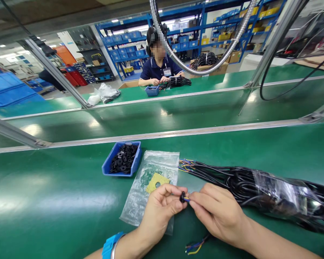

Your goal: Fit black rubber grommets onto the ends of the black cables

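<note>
My left hand (164, 203) pinches a small black plastic part (182, 197) between thumb and fingertips. Close against it, my right hand (218, 210) grips thin coloured wires (187, 199), which meet the black part; how far they pass into it is hidden by my fingers. Below my right hand hangs or lies a black cable end (196, 247) with bare blue and yellow wires. Behind my hands is a clear plastic bag (135, 201) with a yellow square piece (158, 182) that has a round hole. A blue bin (105, 169) holds many similar black parts (124, 158).
To the right stretches a bundle of black cables (237, 180) wrapped in clear film, coloured wire ends pointing left. A metal rail (162, 135) edges the green bench (56, 201). Across it a co-worker (159, 68) sits with a small blue bin (152, 91). A flexible metal conduit (205, 72) hangs overhead.
</note>
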Demonstrator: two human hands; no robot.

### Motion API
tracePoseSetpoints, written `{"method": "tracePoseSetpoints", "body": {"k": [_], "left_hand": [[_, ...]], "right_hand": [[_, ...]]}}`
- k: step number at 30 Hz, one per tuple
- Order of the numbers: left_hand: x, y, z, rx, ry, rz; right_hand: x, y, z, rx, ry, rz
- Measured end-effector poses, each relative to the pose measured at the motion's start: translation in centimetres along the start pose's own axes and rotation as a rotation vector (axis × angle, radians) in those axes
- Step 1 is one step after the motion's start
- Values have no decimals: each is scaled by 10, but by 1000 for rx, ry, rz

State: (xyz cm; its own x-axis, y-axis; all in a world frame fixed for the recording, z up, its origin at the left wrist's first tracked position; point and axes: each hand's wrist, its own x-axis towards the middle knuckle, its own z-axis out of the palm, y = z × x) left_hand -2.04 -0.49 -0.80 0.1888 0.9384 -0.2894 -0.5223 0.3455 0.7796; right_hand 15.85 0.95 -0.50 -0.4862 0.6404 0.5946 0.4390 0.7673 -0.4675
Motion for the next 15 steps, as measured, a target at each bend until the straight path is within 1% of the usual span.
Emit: {"method": "tracePoseSetpoints", "body": {"k": [4, 6, 9, 12, 13, 15], "left_hand": [[-1, -2, -1, 89, -5, -6], [0, -3, -4, 98, -24, 17], [2, -4, -8, 94, -29, 42], [5, -6, -10, 82, 21, 40], [6, -8, -9, 77, 36, 31], [8, -11, -6, 80, 49, 0]], "right_hand": [[0, 1, 2, 25, 18, -17], [-1, 3, 0, 53, -5, 11], [-5, 7, -5, 3, -89, 130], [-13, 12, -7, -93, -199, 257], [-15, 13, -7, -97, -231, 268], [-19, 16, -6, -86, -250, 228]]}}
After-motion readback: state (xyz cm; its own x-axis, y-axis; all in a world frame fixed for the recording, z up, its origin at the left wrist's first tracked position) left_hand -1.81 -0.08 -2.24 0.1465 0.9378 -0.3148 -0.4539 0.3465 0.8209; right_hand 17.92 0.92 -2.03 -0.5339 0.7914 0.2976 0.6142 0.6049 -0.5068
